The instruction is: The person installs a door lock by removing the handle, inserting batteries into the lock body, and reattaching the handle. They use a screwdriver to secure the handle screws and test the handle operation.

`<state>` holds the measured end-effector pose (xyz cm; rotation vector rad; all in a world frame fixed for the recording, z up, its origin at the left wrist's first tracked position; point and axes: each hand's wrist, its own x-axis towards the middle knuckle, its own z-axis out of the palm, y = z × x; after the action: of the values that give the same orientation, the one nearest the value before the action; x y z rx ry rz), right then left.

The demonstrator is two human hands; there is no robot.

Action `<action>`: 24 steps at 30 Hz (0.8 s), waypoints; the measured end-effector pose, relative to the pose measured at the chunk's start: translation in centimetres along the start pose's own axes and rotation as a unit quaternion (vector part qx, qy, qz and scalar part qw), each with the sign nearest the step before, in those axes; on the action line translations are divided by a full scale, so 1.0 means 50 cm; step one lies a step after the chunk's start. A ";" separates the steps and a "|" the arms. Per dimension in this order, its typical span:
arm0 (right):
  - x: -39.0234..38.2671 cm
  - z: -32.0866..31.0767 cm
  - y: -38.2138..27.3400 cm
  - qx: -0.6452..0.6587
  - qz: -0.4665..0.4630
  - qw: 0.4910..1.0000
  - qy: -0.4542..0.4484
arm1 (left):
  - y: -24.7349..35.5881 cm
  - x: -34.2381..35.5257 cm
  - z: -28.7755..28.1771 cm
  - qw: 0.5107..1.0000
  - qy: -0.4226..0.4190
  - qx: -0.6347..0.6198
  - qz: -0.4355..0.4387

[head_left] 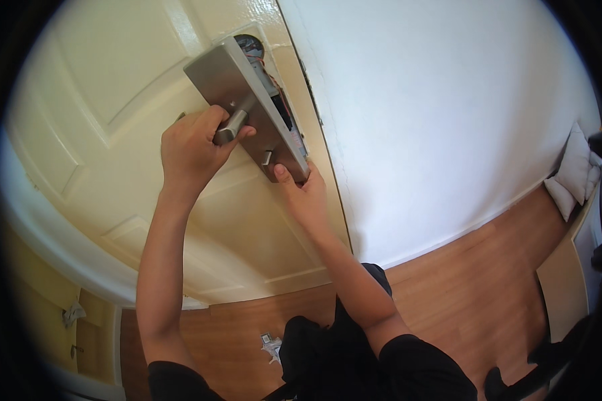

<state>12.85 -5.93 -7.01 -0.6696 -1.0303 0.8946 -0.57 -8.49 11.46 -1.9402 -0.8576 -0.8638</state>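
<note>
A long brushed-metal door lock plate is held at an angle against a cream panelled door, its right side tilted away from the surface. Behind that raised side show wires and a dark round opening in the door. My left hand is closed around the lever handle on the plate's face. At the lower end, my right hand grips the plate's bottom corner, thumb in front and fingers partly hidden behind. Between the hands a small thumb-turn knob sticks out of the plate.
A white wall stands right of the door edge. On the wooden floor near my legs lies a small silvery item, its kind unclear. Pale cushions rest at the far right, above a light board-like piece of furniture.
</note>
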 end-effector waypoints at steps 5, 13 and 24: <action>-0.005 -0.019 -0.036 -0.177 0.046 0.983 -0.005 | 0.009 0.029 -0.011 0.999 -0.036 0.012 -0.005; 0.004 -0.034 -0.068 -0.241 0.023 0.969 -0.041 | 0.034 0.050 -0.022 0.993 -0.109 0.007 -0.045; 0.008 -0.062 -0.078 -0.242 0.067 0.968 -0.025 | 0.057 0.063 -0.033 0.980 -0.148 0.040 -0.130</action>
<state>16.99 -7.67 -4.83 -1.1414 -1.2761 0.7806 3.01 -10.38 13.56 -1.9421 -1.3242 -0.6826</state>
